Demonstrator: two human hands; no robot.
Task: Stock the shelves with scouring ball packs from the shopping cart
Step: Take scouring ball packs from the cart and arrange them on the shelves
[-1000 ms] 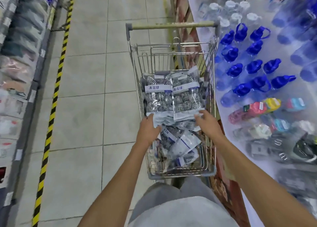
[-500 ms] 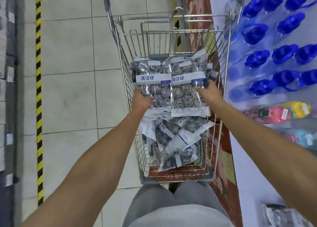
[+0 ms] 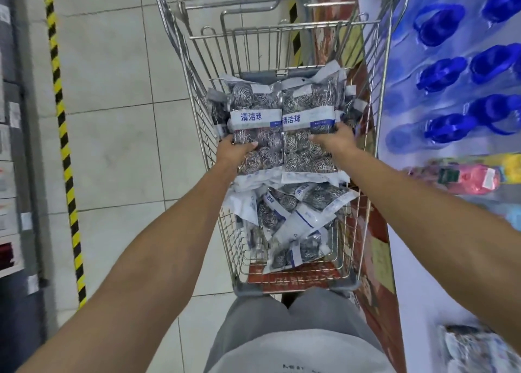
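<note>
both arms reach into the cart. my left hand grips the left edge of one top pack, thumb curled onto its face; my right hand grips the right edge of the pack beside it. both packs rest on the heap, apparently not lifted. loose packs fill the cart below. judgement: stocking is far from done; most stock is left, and no shelf slot for it is in view.
</note>
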